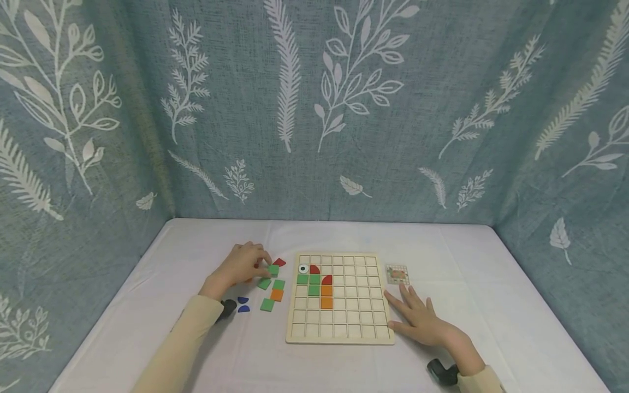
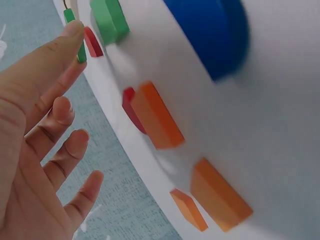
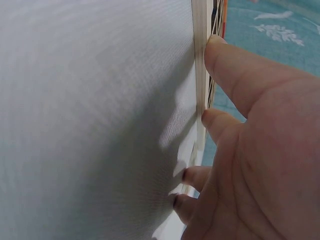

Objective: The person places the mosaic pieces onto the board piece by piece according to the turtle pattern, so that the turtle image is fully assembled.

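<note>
My left hand pinches a green square tile between thumb and forefinger, over the loose pieces left of the board; its other fingers are spread apart in the left wrist view. My right hand lies with fingers spread at the right side of the wooden grid board, thumb and forefinger touching its edge. On the board's left part sit a round eye tile, two red quarter-circle tiles, three green squares and two orange squares.
Left of the board lie loose green tiles, an orange tile, a red piece and two blue half-circles. More orange tiles show near the left hand. A small picture card lies right of the board.
</note>
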The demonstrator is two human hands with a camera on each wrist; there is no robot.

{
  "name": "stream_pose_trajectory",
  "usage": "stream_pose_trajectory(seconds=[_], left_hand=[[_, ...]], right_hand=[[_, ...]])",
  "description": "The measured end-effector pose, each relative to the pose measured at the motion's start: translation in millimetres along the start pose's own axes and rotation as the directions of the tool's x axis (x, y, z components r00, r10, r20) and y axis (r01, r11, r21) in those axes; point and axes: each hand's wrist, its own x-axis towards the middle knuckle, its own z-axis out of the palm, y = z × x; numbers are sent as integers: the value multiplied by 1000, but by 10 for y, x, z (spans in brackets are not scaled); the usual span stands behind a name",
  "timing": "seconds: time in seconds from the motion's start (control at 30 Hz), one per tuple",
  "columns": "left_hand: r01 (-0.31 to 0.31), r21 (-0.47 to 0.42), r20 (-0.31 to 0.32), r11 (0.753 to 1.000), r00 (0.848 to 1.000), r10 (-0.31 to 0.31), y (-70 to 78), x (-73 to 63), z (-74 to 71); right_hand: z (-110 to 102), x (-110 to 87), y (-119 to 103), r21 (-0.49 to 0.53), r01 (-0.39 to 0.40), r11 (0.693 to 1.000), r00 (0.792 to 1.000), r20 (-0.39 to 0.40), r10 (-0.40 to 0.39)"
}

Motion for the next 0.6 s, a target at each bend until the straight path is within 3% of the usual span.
stream_pose_trajectory(seconds=[0.6], left_hand=[[-53,-19,-37,998,998,52,230,13,64]], right_hand=[[23,25,35,-11,-13,1000,1000,-2,13]])
